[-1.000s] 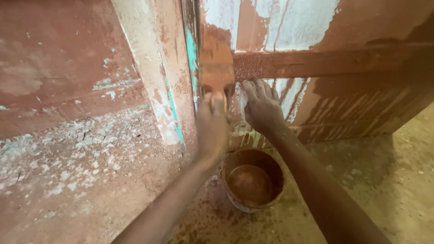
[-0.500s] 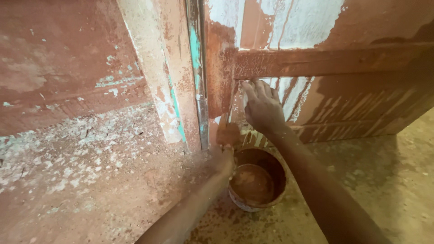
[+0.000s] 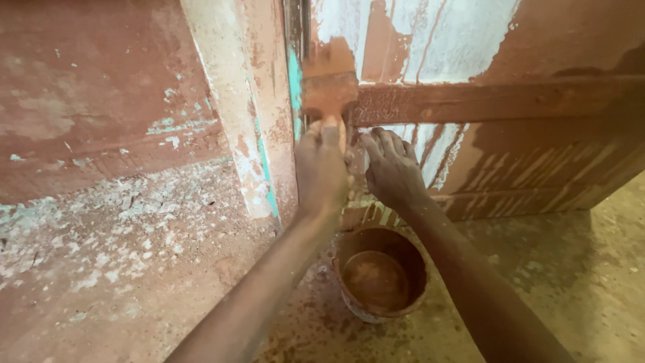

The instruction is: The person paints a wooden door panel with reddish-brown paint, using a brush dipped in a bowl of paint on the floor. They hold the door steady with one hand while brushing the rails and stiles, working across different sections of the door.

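My left hand (image 3: 322, 168) grips the handle of a wide paintbrush (image 3: 328, 84), loaded with reddish-brown paint, its bristles pressed up against the left edge of a door (image 3: 470, 60). The door is partly white and partly covered in streaky brown paint, with a brown crossbar across it. My right hand (image 3: 391, 168) rests flat, fingers spread, on the door just below the crossbar, beside the left hand. A round bucket (image 3: 381, 275) of brown paint stands on the ground directly beneath both hands.
A worn reddish wall (image 3: 101, 101) with flaking white and teal patches fills the left. A pale door frame post (image 3: 232, 134) runs between wall and door. Sandy, paint-spattered ground (image 3: 591, 269) lies at right and below.
My left hand dipped down toward the bucket with the brush half a second ago, then rose again to the door's edge. The right hand stayed planted on the door.
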